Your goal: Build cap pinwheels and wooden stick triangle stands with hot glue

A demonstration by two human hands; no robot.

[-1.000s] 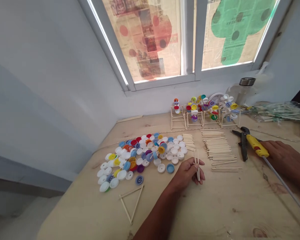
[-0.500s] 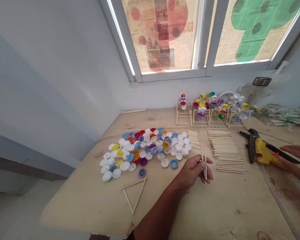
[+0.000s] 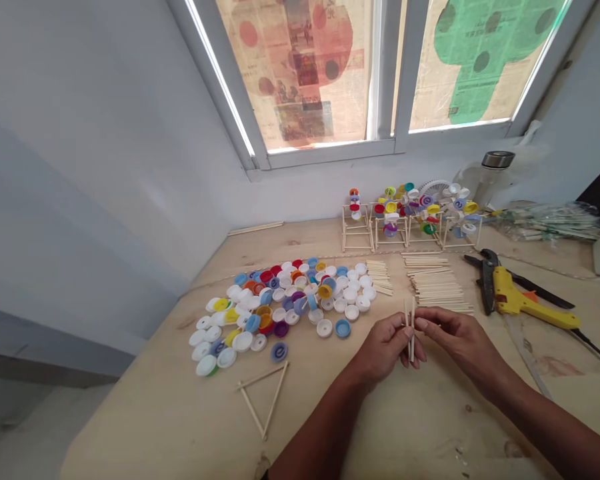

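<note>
My left hand (image 3: 383,347) is closed around two thin wooden sticks (image 3: 412,347), which stand nearly upright and side by side between thumb and fingers. My right hand (image 3: 463,340) meets them from the right, its thumb and forefinger closed at the upper part of the right-hand stick. Behind my hands lies a pile of loose sticks (image 3: 437,283). To the left, a triangle of three sticks (image 3: 277,400) rests flat on the table, below a wide spread of coloured bottle caps (image 3: 242,342).
A yellow glue gun (image 3: 517,299) and a black-jawed hand tool (image 3: 489,283) lie at the right. Stick frames with cap wheels (image 3: 391,223) line the wall. Behind them stands a bottle with a metal lid (image 3: 498,160). Bagged sticks (image 3: 555,221) lie far right.
My right hand has come left from beside the glue gun to the sticks. My left hand keeps its hold on the two sticks. The view has shifted slightly.
</note>
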